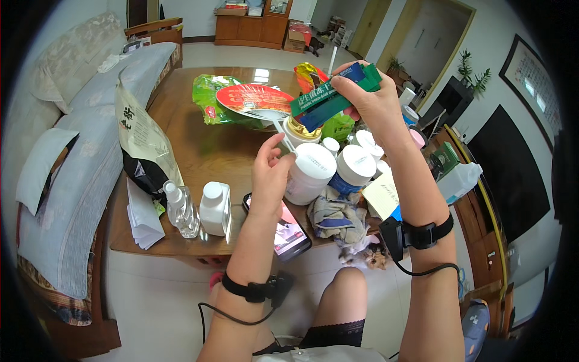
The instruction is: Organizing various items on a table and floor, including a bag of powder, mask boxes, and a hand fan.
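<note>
My right hand (368, 97) grips several green and blue stick sachets (319, 100), fanned out and bearing writing. They are held over a jar with a gold rim (302, 132). My left hand (272, 165) pinches the end of the white handle (285, 138) of a red oval plastic fan (255, 99). The fan overlaps a green plastic packet (212, 97) on the wooden table (181, 117). Just right of my left fingers stands a large white lidded tub (311, 169). Beside it is a white-lidded blue tub (355, 167).
On the near table lie a lit phone (291, 235), a crumpled cloth (339, 215) and a notepad (382, 194). A white bottle (215, 208), a clear pump bottle (183, 210) and a tall bag (147, 140) stand left. A cat (371, 255) is on the floor by the table edge.
</note>
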### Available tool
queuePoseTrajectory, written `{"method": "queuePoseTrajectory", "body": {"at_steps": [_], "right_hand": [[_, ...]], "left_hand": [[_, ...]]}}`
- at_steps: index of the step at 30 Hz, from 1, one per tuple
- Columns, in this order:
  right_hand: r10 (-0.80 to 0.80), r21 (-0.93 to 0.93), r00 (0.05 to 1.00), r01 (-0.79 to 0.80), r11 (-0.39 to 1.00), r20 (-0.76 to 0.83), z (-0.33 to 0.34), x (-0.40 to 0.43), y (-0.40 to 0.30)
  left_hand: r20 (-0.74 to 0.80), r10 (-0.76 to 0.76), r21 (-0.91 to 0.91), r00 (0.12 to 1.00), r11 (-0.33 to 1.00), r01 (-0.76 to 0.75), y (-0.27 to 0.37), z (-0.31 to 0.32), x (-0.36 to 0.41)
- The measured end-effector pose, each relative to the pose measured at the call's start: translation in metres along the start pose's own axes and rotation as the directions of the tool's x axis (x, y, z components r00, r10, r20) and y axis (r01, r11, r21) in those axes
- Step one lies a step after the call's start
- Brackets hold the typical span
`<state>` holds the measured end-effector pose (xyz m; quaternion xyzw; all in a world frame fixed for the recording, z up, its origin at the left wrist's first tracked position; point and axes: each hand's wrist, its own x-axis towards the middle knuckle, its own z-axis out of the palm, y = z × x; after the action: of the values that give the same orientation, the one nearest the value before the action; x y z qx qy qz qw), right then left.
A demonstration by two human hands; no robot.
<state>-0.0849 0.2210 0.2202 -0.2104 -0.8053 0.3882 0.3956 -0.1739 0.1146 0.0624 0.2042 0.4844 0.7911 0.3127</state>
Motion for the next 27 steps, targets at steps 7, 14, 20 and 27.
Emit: {"method": "queuePoseTrajectory", "body": {"at_steps": [7, 14, 20, 27], "right_hand": [[-0.003, 0.048, 1.0, 0.002, 0.999, 0.031, 0.002, 0.015, 0.007], [-0.177, -0.045, 0.98, 0.174, 0.984, -0.089, 0.016, 0.052, 0.027], [-0.256, -0.179, 0.954, 0.228, 0.957, -0.155, 0.03, 0.086, 0.064], [-0.144, -0.566, 0.961, 0.255, 0.784, 0.234, 0.08, 0.131, 0.084]], "left_hand": [[0.221, 0.115, 0.131, 0.968, 0.98, -0.147, -0.016, -0.013, 0.027], [0.077, 0.355, 0.132, 0.932, 0.923, -0.362, -0.001, -0.015, 0.02], [-0.078, 0.673, 0.368, 0.736, 0.705, -0.606, 0.011, 0.0, 0.0], [-0.119, 0.791, 0.567, 0.6, 0.55, -0.613, 0.034, 0.001, -0.018]]}}
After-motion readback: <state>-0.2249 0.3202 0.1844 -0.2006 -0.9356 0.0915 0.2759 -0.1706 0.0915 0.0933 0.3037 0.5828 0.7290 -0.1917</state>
